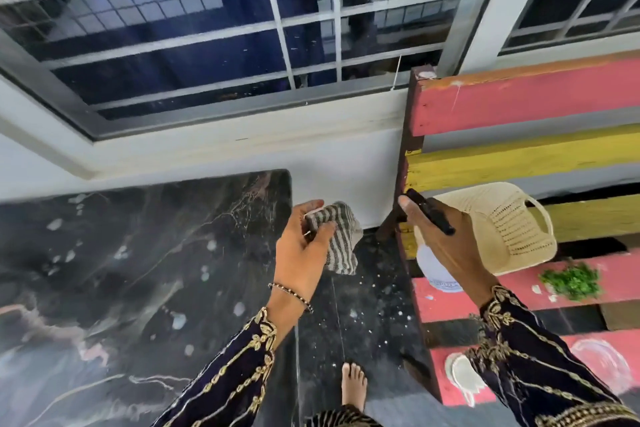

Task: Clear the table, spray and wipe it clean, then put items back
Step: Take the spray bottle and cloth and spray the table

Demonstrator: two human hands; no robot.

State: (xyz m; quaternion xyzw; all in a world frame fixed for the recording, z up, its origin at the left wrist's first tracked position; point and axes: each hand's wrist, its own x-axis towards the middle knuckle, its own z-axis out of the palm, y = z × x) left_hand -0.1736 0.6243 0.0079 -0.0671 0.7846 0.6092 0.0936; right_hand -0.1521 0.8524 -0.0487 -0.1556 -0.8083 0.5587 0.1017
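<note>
The black marble table (138,253) bears wet spots. The pink-and-yellow slatted bench (519,97) carries a cream plastic basket (502,229) and leafy greens (571,281).

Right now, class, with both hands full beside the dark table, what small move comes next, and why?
Probably swing the right hand and its spray bottle left, over the marble table, and spray. The table shows pale spots, the bottle is by the slatted bench, and the left hand grips the striped cloth, ready to wipe.

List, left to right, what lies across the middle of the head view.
Marble table → left hand gripping the striped cloth → right hand gripping the spray bottle → cream basket on the painted bench.
</note>
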